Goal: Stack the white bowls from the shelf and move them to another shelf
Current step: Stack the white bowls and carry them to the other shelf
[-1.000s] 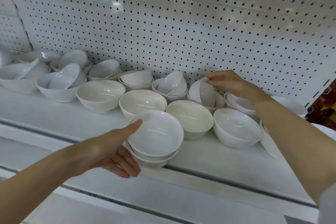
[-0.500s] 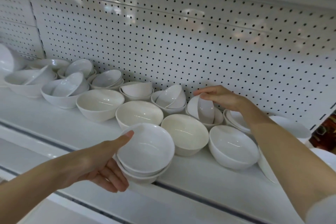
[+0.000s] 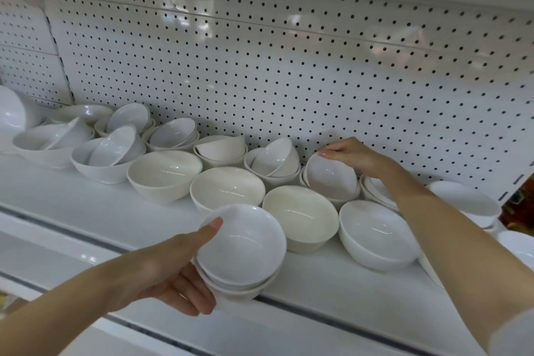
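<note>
My left hand holds a small stack of white bowls at the shelf's front edge, thumb on the top rim and fingers under the bottom bowl. My right hand grips the rim of a tilted white bowl near the pegboard, where it leans inside another bowl. Several more white bowls stand on the white shelf, some nested and tipped on edge.
Cream-tinted bowls and a white bowl stand between my two hands. A perforated white back panel rises behind the row. Another shelf edge runs below. More bowls lie at the far right.
The tilted bowl under my right hand has turned, showing its outside, as the fingers took its rim. My left hand still holds the stack at the shelf edge. The view has shifted.
</note>
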